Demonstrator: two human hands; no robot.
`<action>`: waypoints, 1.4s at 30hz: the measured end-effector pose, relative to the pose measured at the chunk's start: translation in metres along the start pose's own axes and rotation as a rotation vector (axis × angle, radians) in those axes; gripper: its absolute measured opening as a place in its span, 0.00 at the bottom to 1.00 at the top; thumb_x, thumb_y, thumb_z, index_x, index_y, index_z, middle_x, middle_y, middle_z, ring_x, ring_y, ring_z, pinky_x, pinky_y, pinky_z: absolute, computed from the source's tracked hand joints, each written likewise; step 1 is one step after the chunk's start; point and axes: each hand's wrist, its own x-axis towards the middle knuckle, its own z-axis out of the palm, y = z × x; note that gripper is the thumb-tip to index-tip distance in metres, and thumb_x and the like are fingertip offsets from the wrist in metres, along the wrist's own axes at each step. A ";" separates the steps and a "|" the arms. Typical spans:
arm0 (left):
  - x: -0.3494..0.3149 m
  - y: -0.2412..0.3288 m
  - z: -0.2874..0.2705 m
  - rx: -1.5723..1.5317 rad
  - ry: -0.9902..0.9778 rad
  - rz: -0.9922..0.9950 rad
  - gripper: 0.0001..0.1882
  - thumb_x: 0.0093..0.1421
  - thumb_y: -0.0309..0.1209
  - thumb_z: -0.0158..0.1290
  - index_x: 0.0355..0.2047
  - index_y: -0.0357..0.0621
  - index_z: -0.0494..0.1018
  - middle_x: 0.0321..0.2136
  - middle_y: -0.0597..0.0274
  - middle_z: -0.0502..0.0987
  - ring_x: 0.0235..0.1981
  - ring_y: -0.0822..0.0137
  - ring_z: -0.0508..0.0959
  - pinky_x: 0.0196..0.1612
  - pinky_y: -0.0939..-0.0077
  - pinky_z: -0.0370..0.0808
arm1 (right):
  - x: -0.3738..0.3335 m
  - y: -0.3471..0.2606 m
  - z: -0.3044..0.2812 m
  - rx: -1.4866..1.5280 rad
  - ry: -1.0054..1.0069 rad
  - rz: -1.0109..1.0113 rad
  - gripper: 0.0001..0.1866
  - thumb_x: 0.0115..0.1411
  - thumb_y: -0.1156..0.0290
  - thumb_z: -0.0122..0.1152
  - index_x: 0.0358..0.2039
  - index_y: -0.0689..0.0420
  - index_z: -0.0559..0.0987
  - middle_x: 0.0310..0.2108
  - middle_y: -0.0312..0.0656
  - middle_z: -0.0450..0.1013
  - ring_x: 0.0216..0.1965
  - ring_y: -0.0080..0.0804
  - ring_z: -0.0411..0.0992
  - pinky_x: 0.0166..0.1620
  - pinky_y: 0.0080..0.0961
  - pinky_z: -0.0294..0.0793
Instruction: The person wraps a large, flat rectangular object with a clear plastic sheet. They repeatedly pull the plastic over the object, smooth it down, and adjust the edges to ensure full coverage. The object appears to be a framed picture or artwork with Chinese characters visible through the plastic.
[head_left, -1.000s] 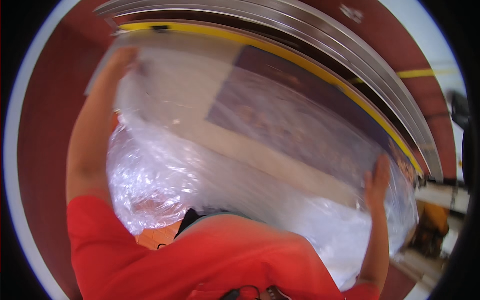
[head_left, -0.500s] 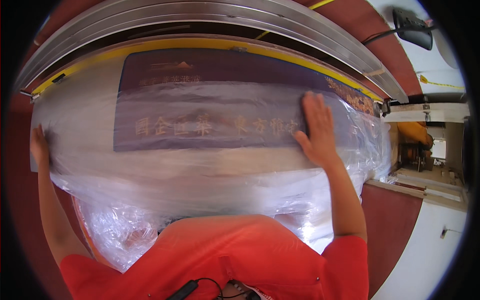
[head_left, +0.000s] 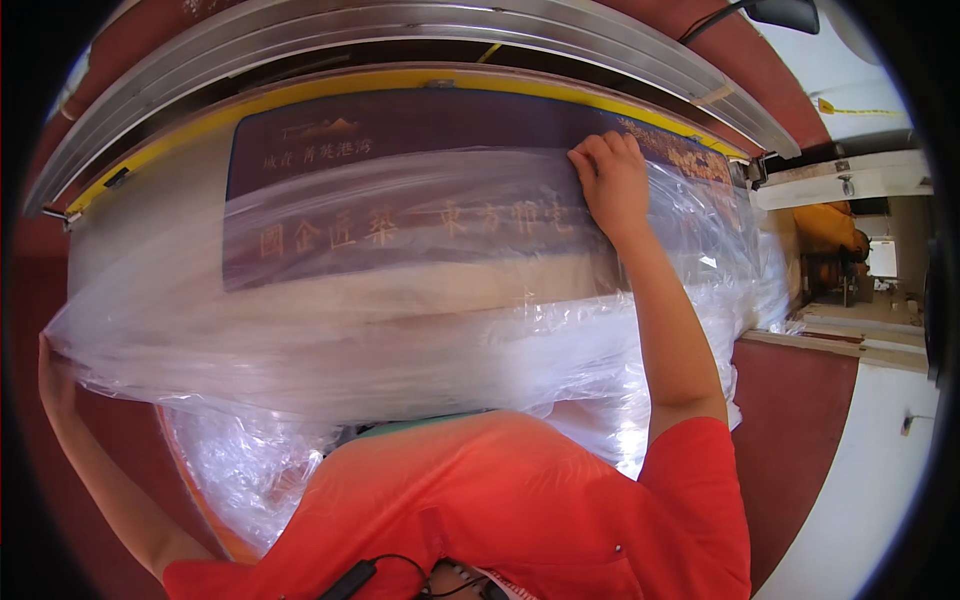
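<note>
White glare on plastic film; metal rail bowed by fisheye; corners black.

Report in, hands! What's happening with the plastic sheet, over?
Left hand at left corner of clear plastic sheet; right hand curled at its far edge. Sheet partly covers purple panel. Metal rail beyond panel, clear of both hands.

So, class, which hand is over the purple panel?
The right hand, over the purple panel; the left hand is at the left edge of the clear film, off the panel.
</note>
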 end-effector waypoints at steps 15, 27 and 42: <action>0.226 -0.103 0.173 1.253 0.800 0.763 0.27 0.49 0.53 0.41 0.30 0.39 0.70 0.29 0.48 0.73 0.32 0.50 0.72 0.37 0.64 0.66 | 0.040 0.117 0.025 0.181 0.171 0.795 0.16 0.48 0.57 0.53 0.22 0.60 0.72 0.20 0.45 0.71 0.25 0.38 0.69 0.32 0.29 0.66; 0.226 -0.100 0.183 1.167 0.935 0.322 0.27 0.50 0.44 0.37 0.31 0.24 0.68 0.32 0.40 0.71 0.36 0.48 0.71 0.39 0.63 0.67 | 0.023 0.119 0.041 0.032 0.246 1.009 0.25 0.51 0.48 0.36 0.28 0.57 0.73 0.31 0.50 0.70 0.36 0.50 0.66 0.41 0.36 0.62; 0.211 -0.068 0.158 0.133 0.108 0.092 0.11 0.55 0.33 0.42 0.36 0.41 0.67 0.33 0.61 0.71 0.31 0.67 0.72 0.38 0.74 0.69 | 0.043 0.090 0.018 0.452 -0.237 0.771 0.25 0.45 0.51 0.54 0.31 0.62 0.73 0.24 0.36 0.69 0.28 0.23 0.64 0.34 0.17 0.61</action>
